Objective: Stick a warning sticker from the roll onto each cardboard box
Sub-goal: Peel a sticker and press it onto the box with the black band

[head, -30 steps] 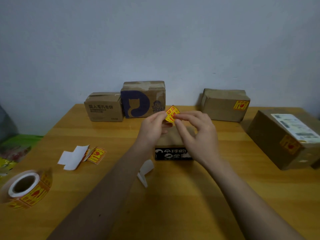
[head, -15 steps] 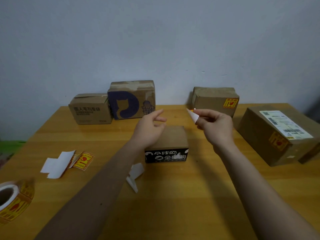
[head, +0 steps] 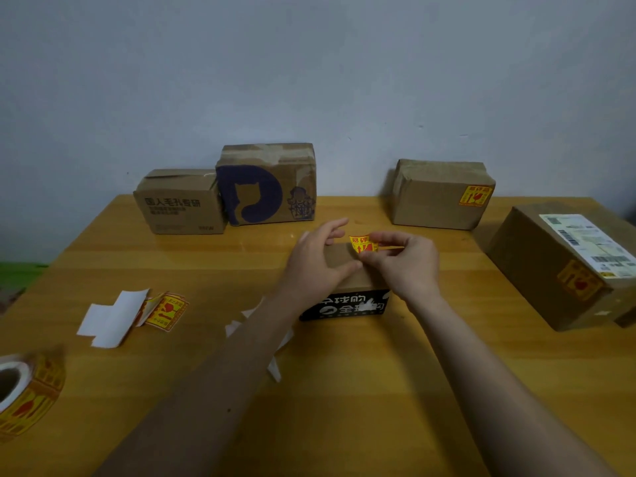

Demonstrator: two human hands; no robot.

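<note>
A small cardboard box with a black printed front [head: 344, 306] stands mid-table. My right hand [head: 406, 266] pinches a yellow-and-red warning sticker [head: 362, 244] just above the box's top. My left hand [head: 315, 263] rests on the box top with fingers spread, its thumb close to the sticker's lower edge. The sticker roll [head: 25, 390] lies at the table's left edge. Two boxes at the right, the back one [head: 437, 197] and the large one [head: 564, 270], each carry a sticker. Two boxes at the back left, a plain one [head: 179, 204] and a cat-logo one [head: 268, 184], show no sticker.
White backing paper [head: 110, 315] with a loose sticker [head: 165, 311] lies on the wooden table [head: 344, 407] at the left. More white backing scraps [head: 275, 359] lie under my left forearm. A grey wall stands behind the boxes.
My hands parted, the right one carrying the sticker off to the right, then came together again over the small box. The sticker now faces me above the box top.
</note>
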